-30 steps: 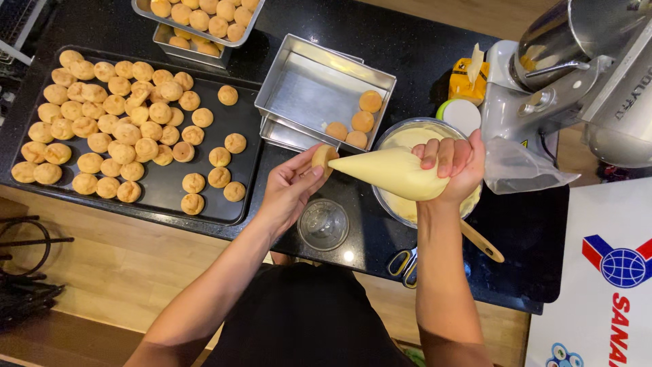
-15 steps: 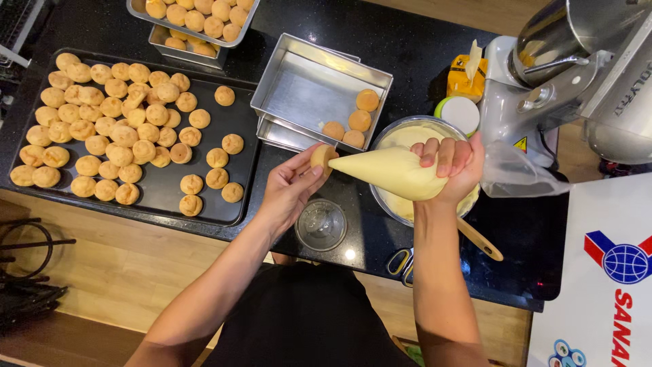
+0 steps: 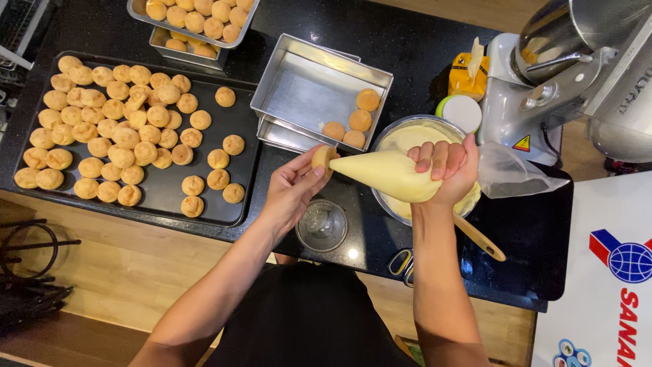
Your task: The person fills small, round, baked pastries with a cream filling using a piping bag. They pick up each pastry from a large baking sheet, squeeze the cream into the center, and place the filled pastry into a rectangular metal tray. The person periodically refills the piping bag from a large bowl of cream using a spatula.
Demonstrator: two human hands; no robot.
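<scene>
My left hand (image 3: 293, 189) holds a small golden pastry puff (image 3: 322, 157) up over the black counter. My right hand (image 3: 445, 168) grips a piping bag (image 3: 384, 175) full of pale yellow cream, its tip pushed into the puff. Under the right hand stands a steel bowl of cream (image 3: 415, 135) with a wooden-handled tool (image 3: 479, 238) sticking out. A square metal pan (image 3: 307, 87) behind the hands holds three puffs (image 3: 353, 121). A black baking tray (image 3: 170, 194) at the left carries several puffs (image 3: 109, 129).
A small glass cup (image 3: 322, 225) stands below my left hand. Two more metal pans of puffs (image 3: 193, 17) sit at the back. A stand mixer (image 3: 577, 75), a yellow carton (image 3: 467, 73) and a white lid (image 3: 462, 111) are at the right. Scissors handles (image 3: 402, 264) lie near the counter's front edge.
None of note: both hands stay in place with the bag's tip in the puff; only the camera view shifts slightly.
</scene>
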